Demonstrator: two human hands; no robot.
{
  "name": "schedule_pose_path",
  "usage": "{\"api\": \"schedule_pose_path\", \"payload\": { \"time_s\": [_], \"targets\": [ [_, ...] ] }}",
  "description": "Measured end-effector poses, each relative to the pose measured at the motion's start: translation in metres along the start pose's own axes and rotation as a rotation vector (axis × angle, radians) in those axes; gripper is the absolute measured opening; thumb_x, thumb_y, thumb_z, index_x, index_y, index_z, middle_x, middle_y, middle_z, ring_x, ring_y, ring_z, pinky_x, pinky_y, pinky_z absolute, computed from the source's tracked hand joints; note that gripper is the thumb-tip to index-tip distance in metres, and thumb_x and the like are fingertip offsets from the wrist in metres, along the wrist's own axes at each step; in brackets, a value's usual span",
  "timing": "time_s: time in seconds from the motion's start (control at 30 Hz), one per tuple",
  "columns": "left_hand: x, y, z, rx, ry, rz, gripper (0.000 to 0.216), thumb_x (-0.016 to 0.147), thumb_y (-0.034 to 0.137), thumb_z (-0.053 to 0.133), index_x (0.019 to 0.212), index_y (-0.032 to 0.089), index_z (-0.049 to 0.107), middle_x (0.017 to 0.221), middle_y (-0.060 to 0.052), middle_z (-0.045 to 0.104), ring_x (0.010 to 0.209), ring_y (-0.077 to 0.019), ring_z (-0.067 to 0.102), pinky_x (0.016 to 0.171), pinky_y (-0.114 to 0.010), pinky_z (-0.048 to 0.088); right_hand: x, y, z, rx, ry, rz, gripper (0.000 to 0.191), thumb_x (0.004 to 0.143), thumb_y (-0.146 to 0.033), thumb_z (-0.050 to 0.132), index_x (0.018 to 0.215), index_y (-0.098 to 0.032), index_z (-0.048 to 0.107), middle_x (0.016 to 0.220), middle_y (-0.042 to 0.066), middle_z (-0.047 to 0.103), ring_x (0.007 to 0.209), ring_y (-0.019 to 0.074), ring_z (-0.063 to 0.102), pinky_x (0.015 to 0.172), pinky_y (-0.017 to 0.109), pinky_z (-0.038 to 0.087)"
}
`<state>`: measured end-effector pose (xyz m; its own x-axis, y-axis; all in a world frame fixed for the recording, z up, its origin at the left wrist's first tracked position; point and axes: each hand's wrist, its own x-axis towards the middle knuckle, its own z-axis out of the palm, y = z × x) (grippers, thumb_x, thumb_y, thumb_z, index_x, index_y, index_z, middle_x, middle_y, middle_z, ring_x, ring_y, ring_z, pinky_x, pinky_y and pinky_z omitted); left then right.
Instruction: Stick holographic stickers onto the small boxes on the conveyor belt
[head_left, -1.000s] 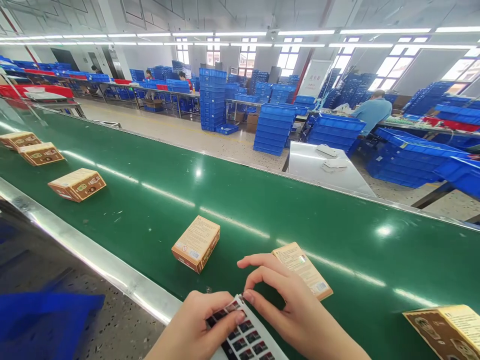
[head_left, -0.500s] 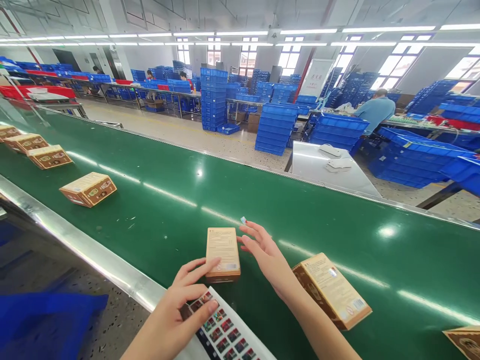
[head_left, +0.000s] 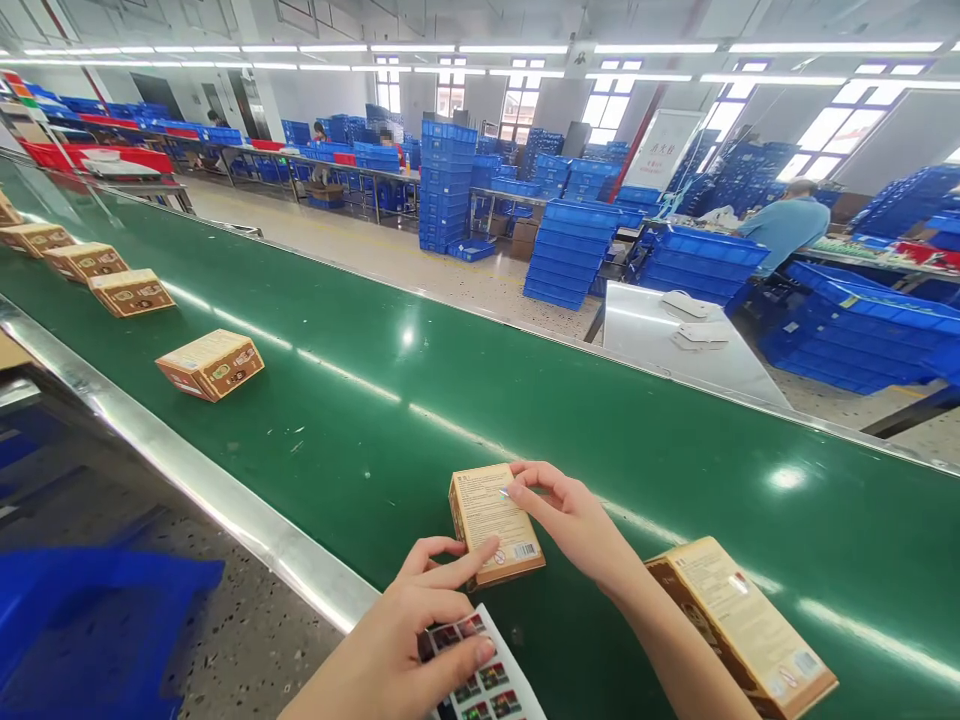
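A small cream-and-brown box lies on the green conveyor belt, its printed face up. My left hand grips a sheet of small shiny stickers between thumb and fingers, while its index finger rests on the box's near part. My right hand is closed at the box's far right edge. Its thumb tip is over the printed face at a small shiny sticker; whether the sticker is fully stuck down I cannot tell. Right of my forearm lies another box with a shiny sticker on it.
Several similar boxes, one of them nearest, lie along the belt to the left. A metal rail edges the belt on my side. Beyond it stand stacked blue crates, a metal table and a person in a blue shirt.
My right hand has come down from beside the box onto its upper right part, bringing the sticker to its face. The box is turned slightly, and the view has shifted.
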<state>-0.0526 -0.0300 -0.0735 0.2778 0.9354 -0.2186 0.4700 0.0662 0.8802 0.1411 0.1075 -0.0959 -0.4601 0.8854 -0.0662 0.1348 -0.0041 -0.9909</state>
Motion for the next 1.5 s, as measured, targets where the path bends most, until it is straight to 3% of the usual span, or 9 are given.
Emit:
{"api": "schedule_pose_path", "payload": {
  "time_s": [0.47, 0.73, 0.93, 1.1, 1.2, 1.3, 1.37, 1.43, 1.5],
  "targets": [
    [0.011, 0.019, 0.013, -0.023, -0.091, 0.035, 0.031, 0.093, 0.033, 0.067, 0.066, 0.021, 0.059, 0.159, 0.005, 0.047, 0.144, -0.0315, 0.032, 0.117, -0.051, 0.035, -0.018, -0.001, -0.028, -0.249, -0.033, -0.109, 0.022, 0.092, -0.042, 0.059, 0.081, -0.025, 0.065, 0.113, 0.007, 0.069, 0.101, 0.0259, 0.068, 0.091, 0.04, 0.054],
    [0.023, 0.014, 0.026, 0.02, -0.146, 0.121, 0.022, 0.086, 0.023, 0.073, 0.066, 0.017, 0.066, 0.158, -0.004, 0.048, 0.136, -0.0348, 0.04, 0.113, -0.051, 0.037, -0.039, 0.009, -0.024, -0.416, 0.166, -0.105, 0.019, 0.088, -0.041, 0.054, 0.079, -0.025, 0.057, 0.095, 0.008, 0.068, 0.089, 0.0305, 0.065, 0.085, 0.049, 0.05],
    [0.027, 0.016, 0.035, 0.002, -0.199, 0.194, 0.023, 0.089, 0.022, 0.072, 0.067, 0.018, 0.068, 0.16, -0.003, 0.046, 0.135, -0.0292, 0.043, 0.114, -0.045, 0.038, -0.051, 0.015, -0.03, -0.384, 0.277, -0.039, 0.02, 0.086, -0.044, 0.06, 0.082, -0.025, 0.061, 0.092, 0.007, 0.07, 0.086, 0.028, 0.07, 0.081, 0.042, 0.054],
    [0.035, 0.019, 0.041, 0.017, -0.236, 0.237, 0.029, 0.089, 0.024, 0.073, 0.063, 0.018, 0.062, 0.158, -0.003, 0.049, 0.134, -0.0289, 0.045, 0.114, -0.044, 0.039, -0.045, 0.028, -0.038, -0.3, 0.442, 0.042, 0.037, 0.084, -0.052, 0.068, 0.102, -0.024, 0.051, 0.092, 0.005, 0.07, 0.064, 0.0238, 0.07, 0.057, 0.035, 0.053],
    [0.036, 0.021, 0.042, -0.011, -0.233, 0.282, 0.028, 0.089, 0.025, 0.073, 0.063, 0.018, 0.064, 0.154, -0.006, 0.054, 0.132, -0.0296, 0.048, 0.11, -0.042, 0.042, -0.039, 0.035, -0.049, -0.249, 0.468, 0.038, 0.04, 0.085, -0.057, 0.065, 0.103, -0.024, 0.051, 0.092, 0.005, 0.069, 0.062, 0.0229, 0.07, 0.055, 0.034, 0.053],
    [0.029, 0.022, 0.038, -0.093, -0.12, 0.264, 0.018, 0.092, 0.024, 0.066, 0.075, 0.018, 0.072, 0.134, -0.01, 0.071, 0.115, -0.0263, 0.062, 0.1, -0.035, 0.048, -0.046, 0.028, -0.06, -0.221, 0.47, 0.031, 0.04, 0.088, -0.06, 0.06, 0.103, -0.023, 0.055, 0.094, 0.007, 0.07, 0.068, 0.0246, 0.072, 0.065, 0.038, 0.057],
    [0.021, 0.022, 0.032, -0.151, -0.005, 0.147, 0.024, 0.095, 0.031, 0.061, 0.078, 0.018, 0.072, 0.101, -0.008, 0.08, 0.089, -0.021, 0.067, 0.081, -0.028, 0.051, -0.062, 0.015, -0.063, -0.225, 0.445, 0.017, 0.038, 0.091, -0.059, 0.059, 0.104, -0.023, 0.059, 0.095, 0.007, 0.071, 0.081, 0.0263, 0.073, 0.075, 0.038, 0.057],
    [0.015, 0.022, 0.027, -0.239, 0.105, 0.026, 0.036, 0.096, 0.043, 0.059, 0.072, 0.017, 0.065, 0.07, -0.002, 0.069, 0.066, -0.0151, 0.058, 0.061, -0.022, 0.045, -0.083, -0.003, -0.061, -0.255, 0.327, -0.025, 0.032, 0.096, -0.055, 0.056, 0.105, -0.024, 0.063, 0.098, 0.006, 0.072, 0.093, 0.0257, 0.07, 0.08, 0.035, 0.054],
    [0.011, 0.023, 0.023, -0.364, 0.199, -0.035, 0.044, 0.092, 0.053, 0.062, 0.068, 0.017, 0.057, 0.062, 0.002, 0.057, 0.058, -0.0119, 0.049, 0.053, -0.019, 0.039, -0.102, -0.019, -0.056, -0.289, 0.102, -0.076, 0.025, 0.096, -0.047, 0.06, 0.108, -0.026, 0.067, 0.102, 0.004, 0.072, 0.094, 0.023, 0.068, 0.082, 0.031, 0.053]
  ]
}}
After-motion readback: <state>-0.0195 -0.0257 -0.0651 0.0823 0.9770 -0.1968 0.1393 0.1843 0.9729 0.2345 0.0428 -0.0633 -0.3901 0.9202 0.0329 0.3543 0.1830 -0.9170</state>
